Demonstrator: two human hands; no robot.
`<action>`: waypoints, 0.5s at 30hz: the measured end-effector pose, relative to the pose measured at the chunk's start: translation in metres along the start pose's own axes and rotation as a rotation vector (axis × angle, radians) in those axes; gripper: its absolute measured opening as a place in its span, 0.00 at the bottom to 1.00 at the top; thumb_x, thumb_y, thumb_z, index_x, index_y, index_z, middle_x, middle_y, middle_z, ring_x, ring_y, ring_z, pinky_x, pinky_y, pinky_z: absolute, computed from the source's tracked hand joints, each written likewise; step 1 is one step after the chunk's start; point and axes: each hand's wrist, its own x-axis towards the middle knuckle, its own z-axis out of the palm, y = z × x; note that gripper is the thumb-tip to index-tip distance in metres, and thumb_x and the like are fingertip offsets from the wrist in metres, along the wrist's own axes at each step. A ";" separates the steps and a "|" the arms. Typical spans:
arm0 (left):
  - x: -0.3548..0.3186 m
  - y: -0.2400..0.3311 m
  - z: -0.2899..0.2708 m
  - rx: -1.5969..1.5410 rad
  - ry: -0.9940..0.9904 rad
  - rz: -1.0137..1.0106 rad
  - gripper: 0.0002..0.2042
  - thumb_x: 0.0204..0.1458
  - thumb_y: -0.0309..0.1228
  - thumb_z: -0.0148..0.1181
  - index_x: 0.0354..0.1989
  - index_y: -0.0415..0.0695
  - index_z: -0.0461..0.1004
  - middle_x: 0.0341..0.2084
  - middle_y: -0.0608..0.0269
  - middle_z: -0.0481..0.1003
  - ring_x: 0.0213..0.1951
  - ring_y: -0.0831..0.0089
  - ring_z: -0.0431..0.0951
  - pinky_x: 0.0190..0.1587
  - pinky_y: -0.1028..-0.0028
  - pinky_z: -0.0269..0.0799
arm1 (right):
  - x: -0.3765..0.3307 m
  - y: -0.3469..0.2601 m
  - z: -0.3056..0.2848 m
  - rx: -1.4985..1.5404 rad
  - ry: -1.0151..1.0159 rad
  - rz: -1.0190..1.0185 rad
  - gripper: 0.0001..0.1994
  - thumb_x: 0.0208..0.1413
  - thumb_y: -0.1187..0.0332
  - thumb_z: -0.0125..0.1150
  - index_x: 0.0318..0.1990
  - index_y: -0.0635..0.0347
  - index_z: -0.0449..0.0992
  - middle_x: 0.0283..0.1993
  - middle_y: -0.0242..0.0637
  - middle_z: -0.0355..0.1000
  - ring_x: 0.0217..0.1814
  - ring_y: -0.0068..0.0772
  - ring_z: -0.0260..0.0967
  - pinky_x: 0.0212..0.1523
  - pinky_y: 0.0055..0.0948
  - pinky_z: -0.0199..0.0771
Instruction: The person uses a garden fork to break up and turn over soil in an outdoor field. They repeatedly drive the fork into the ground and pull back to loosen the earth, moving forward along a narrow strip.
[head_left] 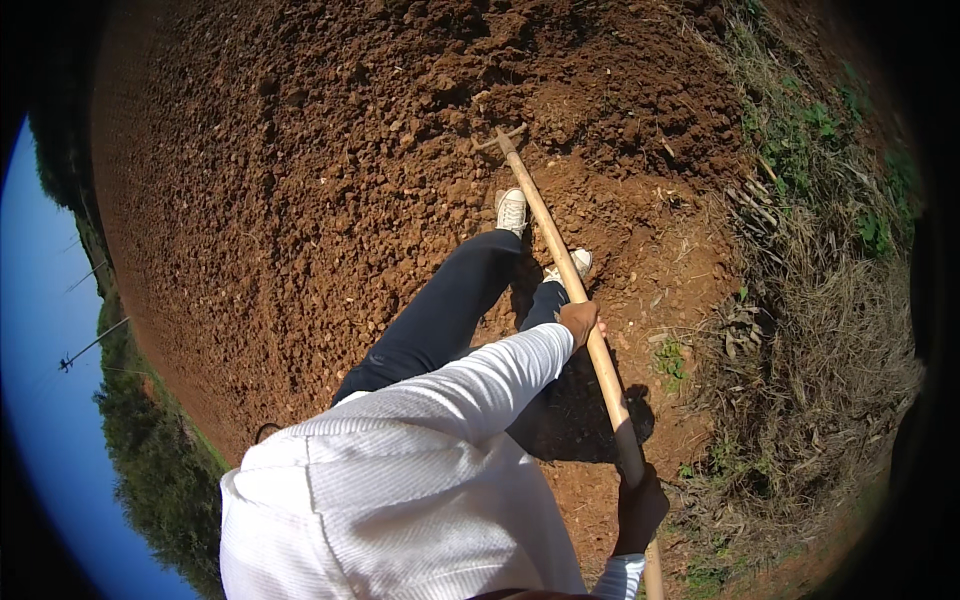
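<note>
A long-handled hoe (546, 222) slants across the view, from the soil at top centre down to the lower right. Its narrow, dirt-coloured head (499, 139) rests at the broken soil; whether it has a blade or prongs is hard to make out. Partway along the wooden handle, my left hand (578, 321) wraps round it, the white-sleeved arm stretched forward. Farther back, in shadow, my right hand (641, 508) grips the same handle near the lower edge. Both hands are closed.
Loose reddish-brown clods (270, 220) cover the ground on the left and ahead. My white shoes (511, 211) stand beside the handle, close to the hoe's head. Dry grass and green weeds (800, 300) line the right side. Trees (160, 480) and a utility pole (98, 342) show far left.
</note>
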 end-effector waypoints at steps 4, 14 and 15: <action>0.032 0.022 -0.029 0.718 -0.173 -0.012 0.26 0.47 0.54 0.54 0.31 0.37 0.67 0.25 0.56 0.71 0.32 0.63 0.73 0.39 0.59 0.73 | 0.048 0.046 0.097 -0.059 -0.009 0.009 0.26 0.42 0.66 0.64 0.52 0.57 0.66 0.31 0.41 0.73 0.30 0.39 0.73 0.30 0.37 0.73; 0.095 0.115 -0.112 0.546 -0.219 0.140 0.25 0.50 0.47 0.56 0.48 0.40 0.62 0.39 0.58 0.65 0.43 0.58 0.71 0.49 0.59 0.68 | 0.099 0.088 0.252 0.261 0.028 0.072 0.17 0.44 0.70 0.65 0.41 0.62 0.67 0.34 0.42 0.71 0.34 0.44 0.70 0.34 0.43 0.73; 0.095 0.107 -0.106 0.519 -0.237 0.054 0.34 0.47 0.50 0.57 0.56 0.38 0.57 0.47 0.51 0.63 0.49 0.55 0.67 0.53 0.58 0.64 | 0.073 0.102 0.243 0.204 0.135 0.020 0.16 0.44 0.68 0.64 0.41 0.60 0.68 0.32 0.40 0.71 0.32 0.44 0.70 0.33 0.42 0.72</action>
